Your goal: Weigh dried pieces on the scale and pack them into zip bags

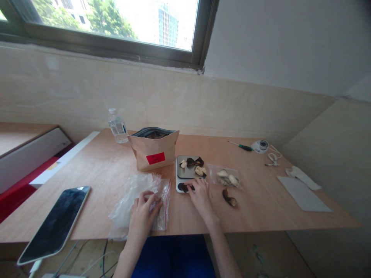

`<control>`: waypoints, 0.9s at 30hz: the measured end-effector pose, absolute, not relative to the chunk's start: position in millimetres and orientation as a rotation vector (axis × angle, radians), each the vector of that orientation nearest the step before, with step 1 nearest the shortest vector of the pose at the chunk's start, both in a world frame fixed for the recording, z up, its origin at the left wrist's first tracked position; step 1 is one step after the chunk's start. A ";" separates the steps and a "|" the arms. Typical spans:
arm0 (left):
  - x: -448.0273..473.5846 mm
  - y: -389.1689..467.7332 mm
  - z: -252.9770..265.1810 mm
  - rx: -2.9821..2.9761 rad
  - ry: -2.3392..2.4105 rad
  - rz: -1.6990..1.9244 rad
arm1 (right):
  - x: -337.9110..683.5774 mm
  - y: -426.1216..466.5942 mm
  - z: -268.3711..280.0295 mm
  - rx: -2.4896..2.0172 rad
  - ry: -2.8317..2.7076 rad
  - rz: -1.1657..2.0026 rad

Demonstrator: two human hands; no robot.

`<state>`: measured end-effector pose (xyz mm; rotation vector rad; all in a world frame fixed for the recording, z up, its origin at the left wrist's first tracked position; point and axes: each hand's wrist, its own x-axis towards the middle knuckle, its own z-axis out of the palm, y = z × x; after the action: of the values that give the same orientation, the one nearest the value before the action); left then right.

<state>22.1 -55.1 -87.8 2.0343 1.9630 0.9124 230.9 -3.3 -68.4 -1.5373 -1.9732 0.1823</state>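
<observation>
My left hand [145,208] rests on a pile of clear zip bags [123,204], its fingers bent and pinching at the plastic near the red-lined seals. At the kitchen scale [178,175], my right hand [199,193] has its fingertips closed on a dark dried piece [183,188] at the front panel; the fingers partly cover it. Several curled dried pieces [194,162], dark brown outside and cream inside, lie on the scale's plate. Right of the scale is a filled zip bag [227,177] with pale pieces inside. A loose dark curled piece [229,197] lies in front of that bag.
Behind the bags stands an open brown paper pouch [153,150] with a red label. A water bottle [118,127] is at the back left, a tablet [55,224] at the left edge. A screwdriver [245,147], a small camera [260,146] and a white card [304,195] lie to the right.
</observation>
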 end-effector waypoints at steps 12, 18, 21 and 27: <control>21.9 -54.4 -90.8 2.054 1.976 0.904 | 238.5 -7.7 -48.6 -1.421 -2.096 0.307; 22.5 -55.2 -88.6 2.042 1.979 0.915 | 235.0 -18.7 -66.4 -1.400 -2.189 0.222; 22.6 -55.3 -87.9 2.040 1.974 0.908 | 237.4 -9.1 -62.3 -1.360 -2.106 0.268; 22.1 -55.6 -88.8 2.046 1.984 0.925 | 239.0 31.5 -41.9 -1.450 -1.948 0.142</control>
<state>22.1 -55.6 -88.8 2.0462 1.9837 0.9247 239.0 31.5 -41.9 -1.4500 -1.9476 0.1416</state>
